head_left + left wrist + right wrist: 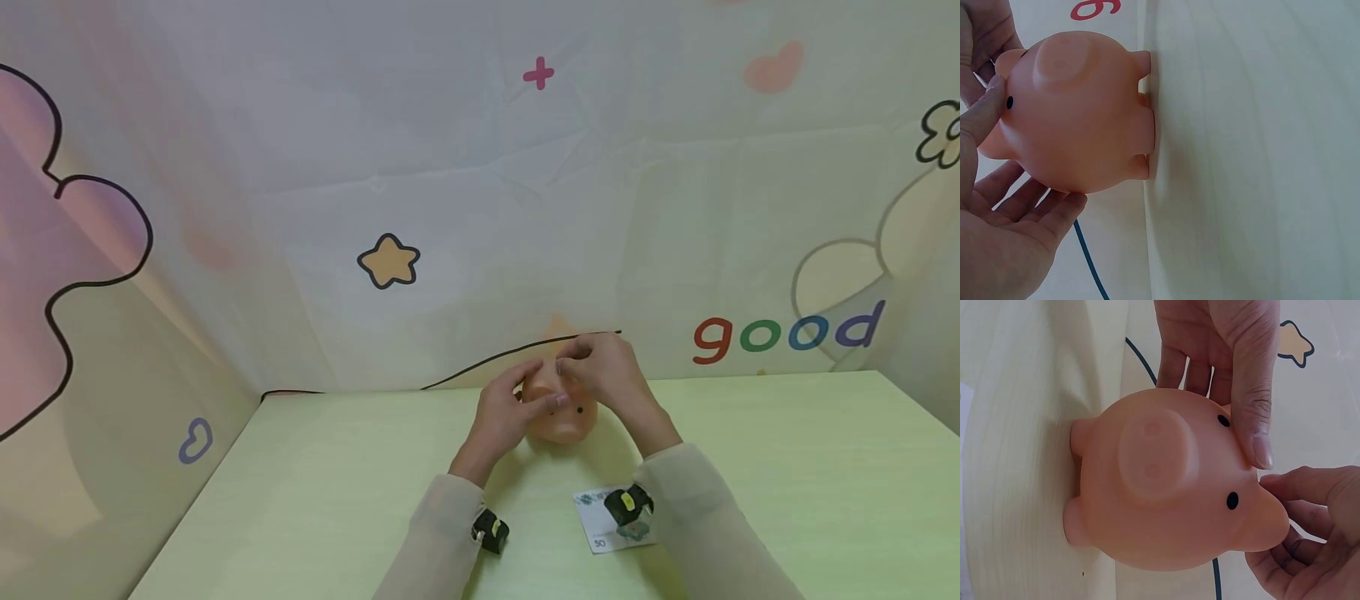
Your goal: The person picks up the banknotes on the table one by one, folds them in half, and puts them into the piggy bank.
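A pink pig-shaped piggy bank stands upright on its short legs at the back of the table, its snout towards me. My left hand holds it from the left, thumb on the forehead between the eyes and fingers against its side, as the left wrist view shows. At the top of its head is my right hand, with curled fingers close to the ear. Whether anything is pinched in those fingers is hidden. A banknote marked 50 lies flat nearer me, partly covered by the right sleeve and wrist camera.
The pale yellow-green table ends at a printed cloth backdrop just behind the piggy bank. Small black cameras are worn on both wrists.
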Action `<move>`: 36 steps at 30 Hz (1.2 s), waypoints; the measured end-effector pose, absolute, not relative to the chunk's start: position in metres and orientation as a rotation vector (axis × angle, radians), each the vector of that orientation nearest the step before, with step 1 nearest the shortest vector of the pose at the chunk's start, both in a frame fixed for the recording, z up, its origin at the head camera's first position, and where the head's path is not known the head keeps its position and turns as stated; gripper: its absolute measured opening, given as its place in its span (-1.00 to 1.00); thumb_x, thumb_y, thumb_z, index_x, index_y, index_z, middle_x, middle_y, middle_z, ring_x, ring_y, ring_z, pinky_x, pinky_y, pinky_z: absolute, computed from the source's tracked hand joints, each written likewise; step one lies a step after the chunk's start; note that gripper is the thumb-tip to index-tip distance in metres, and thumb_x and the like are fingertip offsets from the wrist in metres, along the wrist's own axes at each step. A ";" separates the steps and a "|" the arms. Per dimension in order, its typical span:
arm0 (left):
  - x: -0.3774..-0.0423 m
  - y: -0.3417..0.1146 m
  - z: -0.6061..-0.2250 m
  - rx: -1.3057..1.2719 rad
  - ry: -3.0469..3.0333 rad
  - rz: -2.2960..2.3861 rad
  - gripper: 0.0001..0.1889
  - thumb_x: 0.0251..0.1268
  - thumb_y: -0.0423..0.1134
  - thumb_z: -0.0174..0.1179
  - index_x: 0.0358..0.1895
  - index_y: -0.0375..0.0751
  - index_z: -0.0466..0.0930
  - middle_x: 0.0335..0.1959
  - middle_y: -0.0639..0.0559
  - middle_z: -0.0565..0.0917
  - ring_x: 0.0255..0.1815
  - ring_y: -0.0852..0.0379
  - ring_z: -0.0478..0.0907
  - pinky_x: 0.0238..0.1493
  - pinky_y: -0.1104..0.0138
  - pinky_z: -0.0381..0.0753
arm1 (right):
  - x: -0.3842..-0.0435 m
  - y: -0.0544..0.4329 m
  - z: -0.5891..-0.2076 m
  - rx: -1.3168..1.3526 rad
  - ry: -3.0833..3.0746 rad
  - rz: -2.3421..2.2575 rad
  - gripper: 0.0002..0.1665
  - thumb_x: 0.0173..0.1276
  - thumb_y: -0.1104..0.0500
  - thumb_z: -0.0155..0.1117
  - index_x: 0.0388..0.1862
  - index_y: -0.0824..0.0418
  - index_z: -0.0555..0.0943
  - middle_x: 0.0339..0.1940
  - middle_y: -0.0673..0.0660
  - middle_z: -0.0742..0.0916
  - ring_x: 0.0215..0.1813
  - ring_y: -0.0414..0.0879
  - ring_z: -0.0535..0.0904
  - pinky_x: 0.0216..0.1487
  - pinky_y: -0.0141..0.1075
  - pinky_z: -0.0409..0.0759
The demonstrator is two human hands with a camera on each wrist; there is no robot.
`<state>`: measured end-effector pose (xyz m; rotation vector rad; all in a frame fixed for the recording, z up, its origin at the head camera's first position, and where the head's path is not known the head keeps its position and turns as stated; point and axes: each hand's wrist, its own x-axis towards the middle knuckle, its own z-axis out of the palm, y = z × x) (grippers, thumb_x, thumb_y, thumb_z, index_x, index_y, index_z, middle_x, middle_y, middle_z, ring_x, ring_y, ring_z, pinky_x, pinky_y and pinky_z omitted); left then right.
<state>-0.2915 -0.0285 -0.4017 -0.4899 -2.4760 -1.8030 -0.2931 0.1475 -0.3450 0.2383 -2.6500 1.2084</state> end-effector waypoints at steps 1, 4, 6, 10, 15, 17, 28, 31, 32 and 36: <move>-0.291 -0.029 -0.402 -0.490 -2.477 -1.799 -0.27 0.36 -0.01 0.51 0.53 -0.13 0.48 0.47 -0.03 0.54 0.44 -0.09 0.51 0.32 0.06 0.60 | -0.293 0.148 -0.345 0.241 -2.649 1.206 -0.86 0.49 0.28 0.36 -0.16 0.34 0.80 -0.15 0.22 0.83 -0.07 0.12 0.69 -0.10 -0.08 0.68; -0.292 -0.029 -0.402 -0.489 -2.480 -1.793 -0.27 0.35 -0.01 0.51 0.53 -0.13 0.49 0.47 -0.02 0.54 0.45 -0.09 0.49 0.32 0.06 0.60 | -0.293 0.148 -0.346 0.254 -2.645 1.199 -0.86 0.48 0.29 0.36 -0.18 0.34 0.81 -0.16 0.22 0.83 -0.07 0.12 0.70 -0.10 -0.06 0.69; -0.292 -0.029 -0.402 -0.490 -2.483 -1.789 -0.26 0.35 0.00 0.51 0.53 -0.12 0.49 0.47 -0.02 0.54 0.46 -0.09 0.48 0.33 0.05 0.59 | -0.293 0.149 -0.346 0.262 -2.644 1.191 -0.87 0.46 0.30 0.36 -0.18 0.34 0.81 -0.17 0.22 0.83 -0.08 0.12 0.71 -0.09 -0.05 0.70; -0.292 -0.028 -0.403 -0.495 -2.481 -1.783 -0.27 0.35 0.00 0.51 0.53 -0.12 0.49 0.47 -0.03 0.54 0.44 -0.10 0.50 0.32 0.06 0.60 | -0.293 0.149 -0.347 0.272 -2.645 1.184 -0.88 0.45 0.31 0.36 -0.20 0.33 0.80 -0.19 0.21 0.83 -0.09 0.12 0.72 -0.08 -0.03 0.71; -0.291 -0.028 -0.403 -0.491 -2.482 -1.776 -0.27 0.35 0.00 0.51 0.52 -0.12 0.50 0.46 -0.03 0.55 0.41 -0.11 0.53 0.28 0.08 0.63 | -0.294 0.149 -0.349 0.285 -2.652 1.181 -0.91 0.45 0.33 0.38 -0.24 0.33 0.79 -0.24 0.18 0.83 -0.13 0.10 0.72 -0.08 -0.04 0.72; -0.292 -0.028 -0.404 -0.491 -2.485 -1.771 -0.27 0.35 0.01 0.51 0.52 -0.12 0.50 0.46 -0.03 0.55 0.41 -0.10 0.53 0.27 0.08 0.64 | -0.294 0.149 -0.349 0.291 -2.653 1.182 -0.92 0.45 0.33 0.38 -0.24 0.33 0.79 -0.25 0.18 0.82 -0.15 0.09 0.72 -0.09 -0.05 0.72; -0.293 -0.028 -0.404 -0.493 -2.487 -1.773 -0.27 0.35 0.02 0.50 0.52 -0.12 0.50 0.46 -0.03 0.55 0.42 -0.11 0.52 0.28 0.06 0.63 | -0.292 0.150 -0.348 0.322 -2.669 1.181 -0.92 0.48 0.37 0.35 -0.20 0.35 0.78 -0.20 0.22 0.81 -0.11 0.12 0.70 -0.09 -0.04 0.71; -0.293 -0.028 -0.404 -0.490 -2.486 -1.773 -0.27 0.35 0.02 0.50 0.52 -0.12 0.50 0.47 -0.04 0.54 0.42 -0.12 0.51 0.29 0.05 0.63 | -0.293 0.150 -0.347 0.332 -2.674 1.164 -0.90 0.48 0.38 0.34 -0.21 0.35 0.78 -0.22 0.21 0.82 -0.13 0.11 0.71 -0.10 -0.03 0.71; -0.293 -0.028 -0.404 -0.487 -2.489 -1.774 -0.27 0.35 0.02 0.50 0.53 -0.11 0.50 0.47 -0.03 0.54 0.42 -0.12 0.51 0.29 0.05 0.62 | -0.293 0.150 -0.347 0.335 -2.675 1.160 -0.90 0.47 0.38 0.34 -0.22 0.35 0.78 -0.22 0.21 0.82 -0.13 0.11 0.71 -0.10 -0.03 0.71; -0.294 -0.028 -0.404 -0.494 -2.490 -1.760 -0.27 0.35 0.00 0.51 0.52 -0.13 0.50 0.46 -0.05 0.55 0.41 -0.12 0.52 0.28 0.04 0.63 | -0.294 0.150 -0.346 0.345 -2.677 1.144 -0.88 0.45 0.39 0.33 -0.23 0.36 0.79 -0.23 0.22 0.82 -0.15 0.10 0.71 -0.10 -0.03 0.72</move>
